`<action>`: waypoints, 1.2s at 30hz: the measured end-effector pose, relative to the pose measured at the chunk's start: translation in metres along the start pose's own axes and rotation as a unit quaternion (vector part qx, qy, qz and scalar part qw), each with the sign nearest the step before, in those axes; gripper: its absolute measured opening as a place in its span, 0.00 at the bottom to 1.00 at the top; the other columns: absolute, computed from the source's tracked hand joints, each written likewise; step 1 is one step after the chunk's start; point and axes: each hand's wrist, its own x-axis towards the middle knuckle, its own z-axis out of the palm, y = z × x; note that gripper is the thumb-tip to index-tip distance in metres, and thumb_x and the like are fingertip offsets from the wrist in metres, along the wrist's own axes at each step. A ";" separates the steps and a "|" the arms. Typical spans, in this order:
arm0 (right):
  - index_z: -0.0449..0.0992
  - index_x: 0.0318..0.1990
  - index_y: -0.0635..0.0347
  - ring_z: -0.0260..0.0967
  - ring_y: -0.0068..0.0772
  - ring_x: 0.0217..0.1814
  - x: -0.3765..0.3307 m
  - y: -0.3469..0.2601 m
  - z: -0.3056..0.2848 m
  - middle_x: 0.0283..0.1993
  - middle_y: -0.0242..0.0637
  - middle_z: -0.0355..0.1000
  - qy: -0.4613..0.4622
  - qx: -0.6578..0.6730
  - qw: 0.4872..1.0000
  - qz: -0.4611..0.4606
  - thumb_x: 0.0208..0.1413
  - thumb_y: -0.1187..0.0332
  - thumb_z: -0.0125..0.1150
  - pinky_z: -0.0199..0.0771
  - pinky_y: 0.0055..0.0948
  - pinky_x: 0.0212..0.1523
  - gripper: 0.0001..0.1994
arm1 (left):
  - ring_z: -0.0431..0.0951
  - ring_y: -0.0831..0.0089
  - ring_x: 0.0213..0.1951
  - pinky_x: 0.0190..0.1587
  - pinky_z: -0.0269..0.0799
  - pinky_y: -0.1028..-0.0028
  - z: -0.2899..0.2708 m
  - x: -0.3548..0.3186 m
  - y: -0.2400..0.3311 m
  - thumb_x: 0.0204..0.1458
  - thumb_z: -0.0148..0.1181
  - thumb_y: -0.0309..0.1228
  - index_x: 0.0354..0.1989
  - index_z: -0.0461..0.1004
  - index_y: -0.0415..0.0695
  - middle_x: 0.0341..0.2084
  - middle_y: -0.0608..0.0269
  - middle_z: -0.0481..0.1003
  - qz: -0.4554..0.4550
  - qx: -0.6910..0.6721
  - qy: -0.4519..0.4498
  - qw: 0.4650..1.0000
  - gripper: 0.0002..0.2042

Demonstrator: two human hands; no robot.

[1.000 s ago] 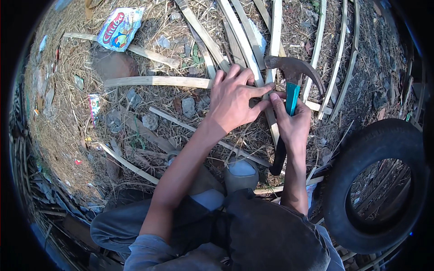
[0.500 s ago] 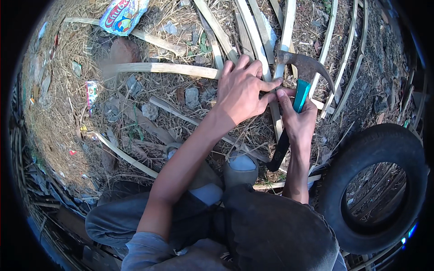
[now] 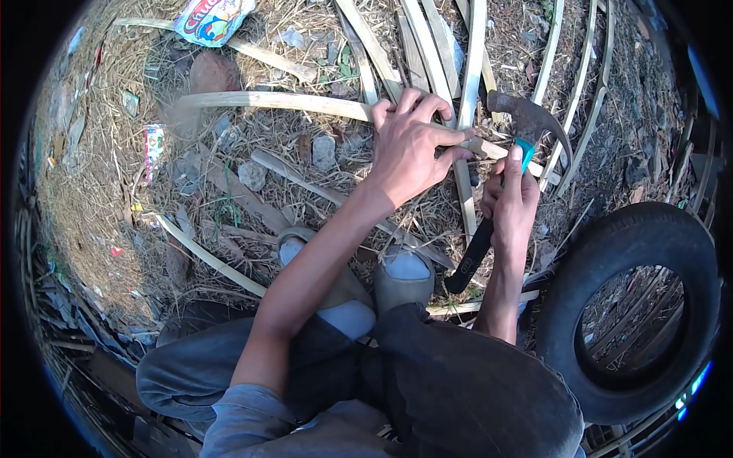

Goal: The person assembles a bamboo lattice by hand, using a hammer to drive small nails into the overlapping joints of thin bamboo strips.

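My right hand (image 3: 513, 197) is closed round a claw hammer (image 3: 475, 256) with a dark handle and teal neck, its thumb along the neck. The rusty hammer head (image 3: 527, 120) lies just above that hand. My left hand (image 3: 412, 153) bends over a pale wooden strip (image 3: 282, 101) that runs crosswise over several lengthwise strips (image 3: 467, 191). Its fingers grip the strip where they cross, thumb and forefinger close together near the crossing. Whether a small thing is pinched between those two fingertips I cannot make out.
A black tyre (image 3: 553, 305) lies at the right. More wooden strips (image 3: 584, 84) fan out at the upper right. A reddish stone (image 3: 214, 72), a crumpled wrapper (image 3: 210, 21) and a small packet (image 3: 154, 153) lie on straw-covered ground at the left. My shoes (image 3: 405, 284) are below my hands.
My right fingers have drawn back from my left fingertips and closed round the hammer, thumb now along its neck. The hammer has shifted slightly right and down. The left hand stays on the strip.
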 end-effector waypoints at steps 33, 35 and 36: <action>0.76 0.38 0.68 0.60 0.31 0.18 -0.052 -0.003 -0.014 0.16 0.42 0.63 0.072 -0.371 0.905 -0.195 0.77 0.54 0.49 0.61 0.38 0.23 0.23 | 0.73 0.68 0.57 0.61 0.50 0.56 0.016 -0.003 -0.002 0.46 0.78 0.42 0.30 0.90 0.61 0.47 0.83 0.84 -0.002 -0.013 0.072 0.997 0.04; 0.76 0.38 0.68 0.62 0.29 0.19 -0.052 -0.005 -0.022 0.17 0.42 0.65 0.076 -0.392 0.903 -0.160 0.76 0.53 0.51 0.61 0.38 0.24 0.23 | 0.74 0.67 0.56 0.59 0.50 0.57 0.017 -0.002 0.000 0.46 0.78 0.42 0.31 0.90 0.64 0.48 0.81 0.84 -0.004 -0.001 0.073 0.997 0.05; 0.75 0.36 0.68 0.61 0.24 0.20 -0.059 -0.010 -0.029 0.17 0.38 0.64 0.103 -0.312 0.936 -0.128 0.76 0.52 0.52 0.60 0.37 0.23 0.24 | 0.74 0.67 0.56 0.59 0.50 0.57 0.018 0.001 0.000 0.46 0.78 0.42 0.31 0.90 0.64 0.48 0.81 0.84 0.000 -0.003 0.075 0.997 0.05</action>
